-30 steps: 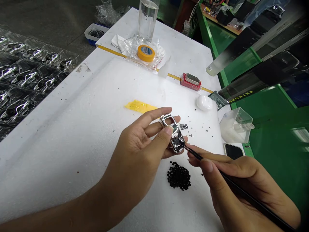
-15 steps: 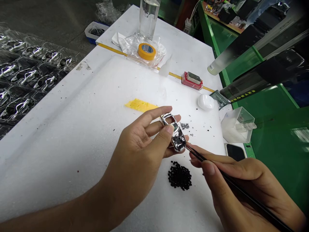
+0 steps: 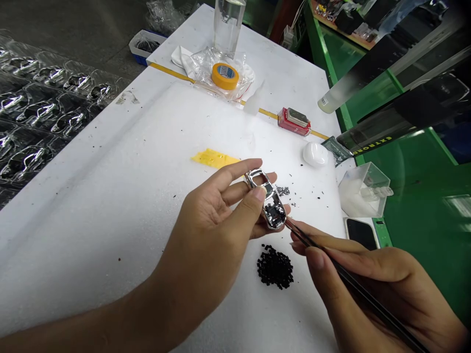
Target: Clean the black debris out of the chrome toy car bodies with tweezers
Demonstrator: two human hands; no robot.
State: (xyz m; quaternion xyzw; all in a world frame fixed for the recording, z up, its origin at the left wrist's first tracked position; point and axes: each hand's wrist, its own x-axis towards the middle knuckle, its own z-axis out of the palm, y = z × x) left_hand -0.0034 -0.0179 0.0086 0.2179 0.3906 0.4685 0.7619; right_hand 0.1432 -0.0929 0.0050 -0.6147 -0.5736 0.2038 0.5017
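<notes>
Between the thumb and fingers of my left hand (image 3: 217, 230) is a shiny chrome part (image 3: 274, 208), long and rounded, with an opening at its upper end and dark recesses lower down. My right hand (image 3: 368, 279) is closed on black tweezers (image 3: 342, 272), whose tips are at the part's lower right edge. Whether the tips hold anything is too small to tell. Below the part, a pile of small black pieces (image 3: 275, 267) lies on the white surface (image 3: 121, 211). Tiny dark bits (image 3: 282, 190) are scattered just beyond my left fingertips.
Yellow tape strip (image 3: 213, 158) lies behind my left hand. Farther back are an orange tape roll (image 3: 225, 76), a clear container (image 3: 228, 27) and a red box (image 3: 294, 122). At right are a white rounded object (image 3: 315, 154), a clear box (image 3: 364, 191) and a phone (image 3: 361, 234).
The chrome part has tilted slightly in my left hand, and the tweezers have shifted a little with it. The view has moved slightly.
</notes>
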